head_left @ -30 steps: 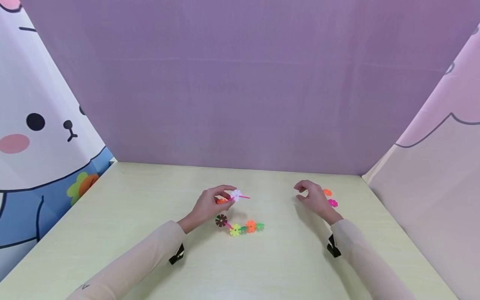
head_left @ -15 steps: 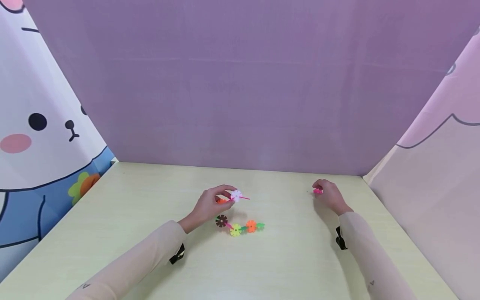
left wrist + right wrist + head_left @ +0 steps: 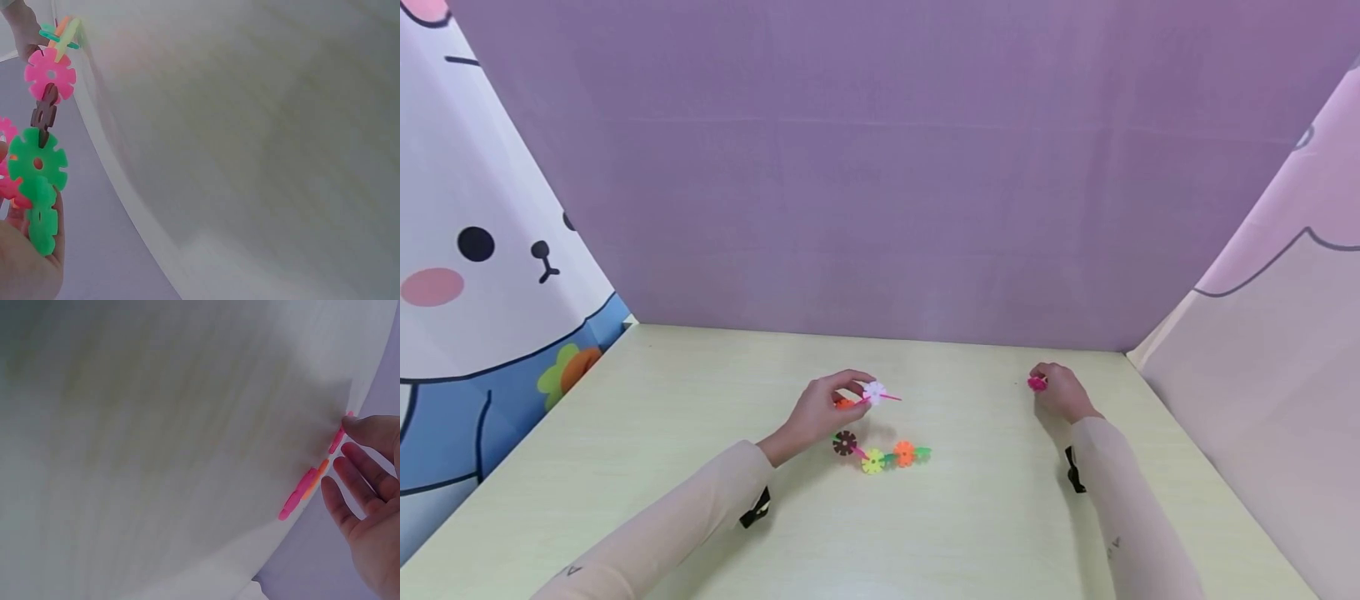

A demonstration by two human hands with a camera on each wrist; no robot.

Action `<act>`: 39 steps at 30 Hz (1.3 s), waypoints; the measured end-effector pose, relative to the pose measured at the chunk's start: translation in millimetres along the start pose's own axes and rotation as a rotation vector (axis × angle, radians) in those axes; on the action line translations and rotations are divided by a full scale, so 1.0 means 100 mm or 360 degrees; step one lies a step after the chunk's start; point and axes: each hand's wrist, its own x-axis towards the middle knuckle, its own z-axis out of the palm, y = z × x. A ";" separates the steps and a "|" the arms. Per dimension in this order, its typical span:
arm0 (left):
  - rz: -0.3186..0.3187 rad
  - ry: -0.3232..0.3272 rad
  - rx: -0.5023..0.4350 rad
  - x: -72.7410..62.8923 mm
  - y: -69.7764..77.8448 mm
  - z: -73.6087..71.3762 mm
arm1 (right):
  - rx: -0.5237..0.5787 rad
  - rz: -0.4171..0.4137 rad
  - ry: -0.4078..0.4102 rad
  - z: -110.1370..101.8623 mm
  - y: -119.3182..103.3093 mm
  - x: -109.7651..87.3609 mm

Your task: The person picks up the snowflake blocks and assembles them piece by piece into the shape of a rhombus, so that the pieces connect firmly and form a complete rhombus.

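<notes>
My left hand (image 3: 812,412) pinches a chain of slotted flower-shaped plastic discs above the table. A white disc (image 3: 876,392) with a pink one seen edge-on stands at its fingertips. The chain curves down through a brown disc (image 3: 845,442), a yellow disc (image 3: 872,462) and an orange disc (image 3: 904,453) to a green end. In the left wrist view, green discs (image 3: 22,156) lie against the fingers. At the right, my right hand (image 3: 1066,395) pinches a pink disc (image 3: 336,440) between thumb and fingers, low at the tabletop.
Beside the right hand, another pink disc (image 3: 297,495) and an orange disc (image 3: 316,478) lie on the table. The pale wooden tabletop (image 3: 970,517) meets a purple cloth wall (image 3: 880,208) behind. Printed cartoon curtains (image 3: 490,350) flank the sides.
The right hand has moved right to the loose discs and now pinches a pink one, which has turned slightly. The left hand and its chain have stayed nearly still.
</notes>
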 end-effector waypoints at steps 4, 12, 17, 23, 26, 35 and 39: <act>0.0006 0.0001 0.0002 -0.01 0.00 -0.01 | 0.0005 0.0055 -0.0048 0.02 0.01 0.01; 0.0007 0.0004 -0.0011 -0.01 -0.01 -0.02 | 0.0009 0.0015 -0.0038 0.02 0.03 0.03; -0.0012 0.0006 -0.0017 -0.01 -0.01 -0.02 | -0.0013 -0.0046 0.0022 0.02 0.04 0.04; -0.0023 0.0003 -0.0020 -0.01 -0.01 -0.02 | -0.0030 -0.0099 0.0088 -0.03 0.01 0.02; -0.0028 0.0003 -0.0021 -0.01 0.00 -0.02 | -0.0025 -0.0081 0.0102 -0.06 -0.01 0.00; -0.0055 0.0004 -0.0026 -0.02 -0.02 -0.04 | 0.0065 -0.0069 0.0108 -0.14 0.00 -0.06; -0.0059 0.0003 -0.0044 -0.02 -0.03 -0.04 | 0.0135 -0.0139 0.0182 -0.14 -0.03 -0.08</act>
